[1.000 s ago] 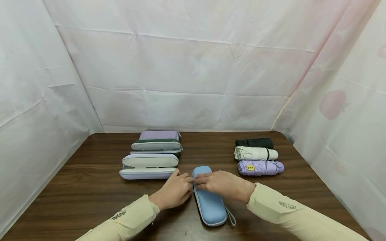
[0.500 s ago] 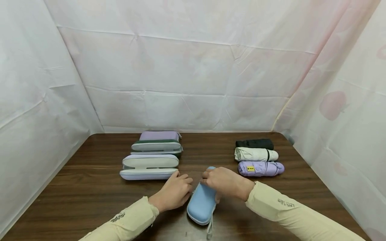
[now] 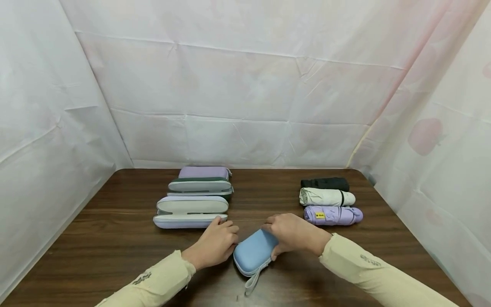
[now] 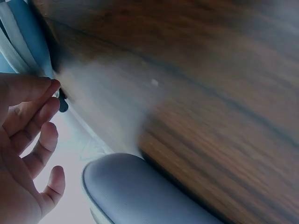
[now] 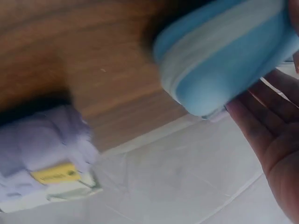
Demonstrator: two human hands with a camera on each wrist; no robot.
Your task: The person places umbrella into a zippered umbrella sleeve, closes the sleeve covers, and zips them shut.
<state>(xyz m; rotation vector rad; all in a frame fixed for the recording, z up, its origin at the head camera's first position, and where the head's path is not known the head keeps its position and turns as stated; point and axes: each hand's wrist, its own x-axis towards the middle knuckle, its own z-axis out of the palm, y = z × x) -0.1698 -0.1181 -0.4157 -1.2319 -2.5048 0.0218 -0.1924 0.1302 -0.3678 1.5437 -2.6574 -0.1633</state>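
Held the light-blue zip case (image 3: 253,251) in two hands, right there near the middle of the table's (image 3: 96,247) front edge! Set it aslant, near end angled to the front-left corner, with the wrist strap (image 3: 254,281) trailing off towards the front edge. Clamped the right hand (image 3: 295,234) firmly on its far end, thumb down the side facing the right edge, fingers close together over the top. Pinched thumb and forefinger of the left hand (image 3: 212,245) at the zip edge, left side, with the other fingers loosely bent and apart. Could not tell how far the zip stood open.

Came very near the lavender case (image 3: 188,223) with that left hand, at its right end; could not make out any touch. Saw it gaping, lid up, and just behind it the dark-green case (image 3: 201,186), gaping too. Found the purple case (image 3: 203,172) shut, closest to the far edge, towards the far-left corner.

Over to the far-right corner: counted three folded umbrellas in a tight row. Picked out the black umbrella (image 3: 326,183) nearest the far edge, then the white umbrella (image 3: 320,197) with its black band, then the lavender umbrella (image 3: 335,215) with its yellow label.
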